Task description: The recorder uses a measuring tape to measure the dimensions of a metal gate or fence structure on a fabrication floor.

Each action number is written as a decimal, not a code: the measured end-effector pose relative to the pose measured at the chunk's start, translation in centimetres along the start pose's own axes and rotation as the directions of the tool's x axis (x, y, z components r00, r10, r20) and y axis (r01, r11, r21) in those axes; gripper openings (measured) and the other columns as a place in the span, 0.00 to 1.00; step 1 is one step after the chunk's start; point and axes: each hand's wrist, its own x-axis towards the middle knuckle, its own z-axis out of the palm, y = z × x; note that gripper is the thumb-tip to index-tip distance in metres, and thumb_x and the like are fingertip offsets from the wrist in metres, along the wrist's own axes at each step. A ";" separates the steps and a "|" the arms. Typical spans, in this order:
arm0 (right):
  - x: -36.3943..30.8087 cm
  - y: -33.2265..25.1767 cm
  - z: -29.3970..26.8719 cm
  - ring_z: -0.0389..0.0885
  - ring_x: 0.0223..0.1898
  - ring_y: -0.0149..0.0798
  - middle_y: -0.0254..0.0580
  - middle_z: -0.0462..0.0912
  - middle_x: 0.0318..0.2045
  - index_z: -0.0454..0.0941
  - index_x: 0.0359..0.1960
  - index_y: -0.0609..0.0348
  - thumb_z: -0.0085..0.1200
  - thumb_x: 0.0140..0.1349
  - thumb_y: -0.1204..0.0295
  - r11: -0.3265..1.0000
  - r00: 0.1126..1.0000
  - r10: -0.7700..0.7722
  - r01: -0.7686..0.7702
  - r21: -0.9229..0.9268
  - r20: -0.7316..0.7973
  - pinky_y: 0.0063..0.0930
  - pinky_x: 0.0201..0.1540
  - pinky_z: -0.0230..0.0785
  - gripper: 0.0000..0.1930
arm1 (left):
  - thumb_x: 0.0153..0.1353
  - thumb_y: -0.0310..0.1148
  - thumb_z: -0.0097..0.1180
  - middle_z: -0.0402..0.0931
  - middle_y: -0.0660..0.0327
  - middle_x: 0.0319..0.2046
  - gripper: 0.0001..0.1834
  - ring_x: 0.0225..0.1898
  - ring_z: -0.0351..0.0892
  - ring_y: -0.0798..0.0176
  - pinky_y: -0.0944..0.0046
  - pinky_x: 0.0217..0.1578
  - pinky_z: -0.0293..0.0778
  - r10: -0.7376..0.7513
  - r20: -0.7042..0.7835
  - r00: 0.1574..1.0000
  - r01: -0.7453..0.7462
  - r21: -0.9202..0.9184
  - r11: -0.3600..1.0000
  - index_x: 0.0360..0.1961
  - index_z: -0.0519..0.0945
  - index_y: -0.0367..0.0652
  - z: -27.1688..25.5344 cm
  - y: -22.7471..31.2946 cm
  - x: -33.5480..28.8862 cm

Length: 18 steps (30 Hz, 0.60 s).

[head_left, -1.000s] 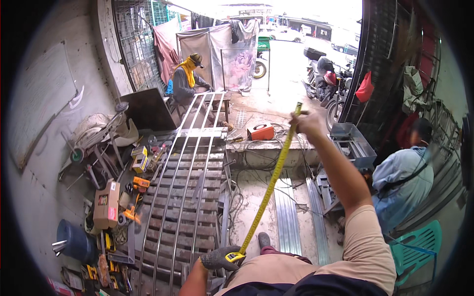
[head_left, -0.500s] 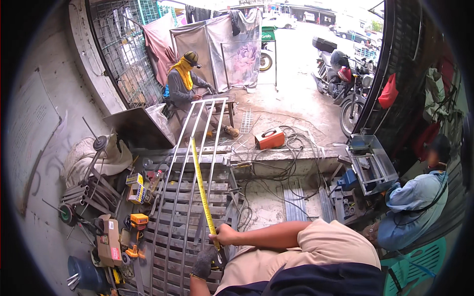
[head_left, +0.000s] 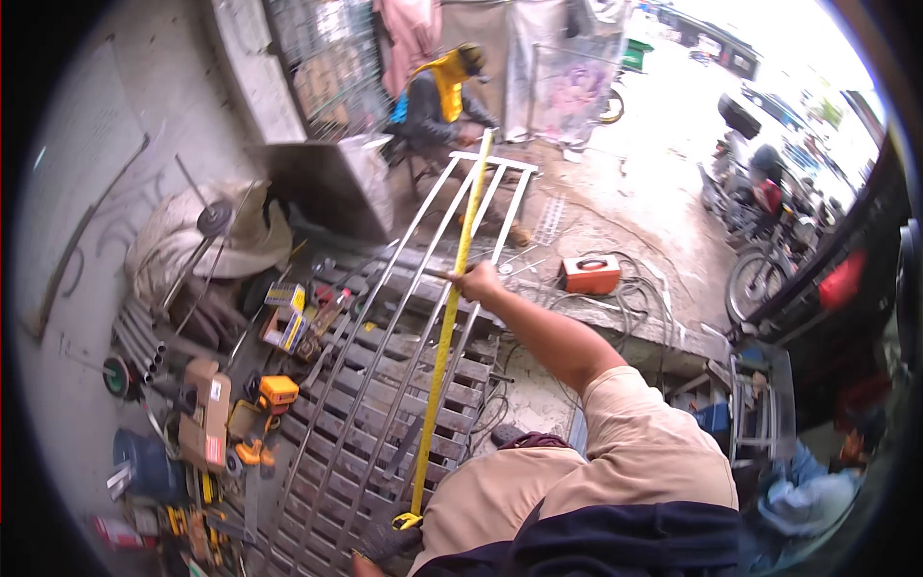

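Observation:
A yellow tape measure blade [head_left: 438, 370] stretches lengthwise over a frame of thin metal bars [head_left: 388, 338]. My right hand [head_left: 478, 282], bare and reaching far forward, is closed at the blade partway along. A thin stick-like thing [head_left: 438, 274] juts left from its fingers; its kind is unclear. Near my body, at the lower edge, my gloved left hand [head_left: 386, 540] is closed around the tape measure case [head_left: 408, 521], mostly hidden by the glove. The blade's far end extends past the frame's white end bar [head_left: 492, 162].
The frame lies over a slatted metal rack [head_left: 394, 409]. Left are a yellow cordless drill [head_left: 277, 391], cardboard box [head_left: 205, 413] and blue bucket [head_left: 149, 464]. An orange machine [head_left: 589, 274] with cables sits ahead. One person [head_left: 447, 101] sits beyond the frame; another [head_left: 803, 495] is at right.
My right hand has moved from beside my left hand far forward along the blade. More blade now shows, its end past the frame's end bar. The view has turned and shifted.

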 end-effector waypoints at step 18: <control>24.3 1.8 -0.6 0.85 0.19 0.43 0.48 0.83 0.18 0.83 0.25 0.71 0.60 0.67 0.60 0.983 0.992 0.056 -0.034 -0.181 0.116 0.38 0.23 0.76 0.22 | 0.54 0.31 0.70 0.84 0.55 0.33 0.17 0.31 0.81 0.61 0.60 0.37 0.77 -0.132 -0.292 0.947 0.112 -0.083 0.990 0.45 0.85 0.39 10.2 14.3 15.8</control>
